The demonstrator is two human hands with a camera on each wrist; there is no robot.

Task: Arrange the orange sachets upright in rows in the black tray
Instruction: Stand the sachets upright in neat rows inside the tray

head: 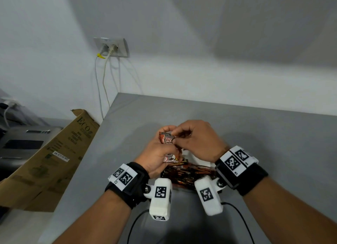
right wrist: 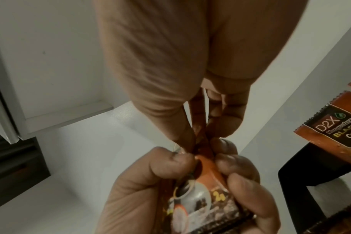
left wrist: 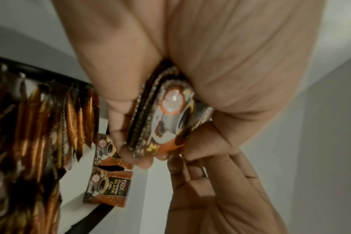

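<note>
My left hand point(head: 158, 150) grips a small stack of orange D2X coffee sachets point(head: 168, 140) above the black tray point(left wrist: 36, 68). My right hand point(head: 183, 133) pinches the top edge of one sachet point(right wrist: 199, 131) in that stack. In the left wrist view the stack point(left wrist: 166, 120) sits between my curled fingers and palm. Rows of sachets point(left wrist: 40, 126) stand upright in the tray, and two more sachets point(left wrist: 110, 186) lie flat on its white floor. In the head view my hands and wrists hide most of the tray's sachets point(head: 189, 174).
The tray sits on a grey table point(head: 255, 134) against a white wall. A cardboard box point(head: 54, 152) leans at the table's left edge, beside a grey machine point(head: 23, 143). A wall socket point(head: 111, 47) has cables hanging down. Black cables point(head: 237, 212) trail near my forearms.
</note>
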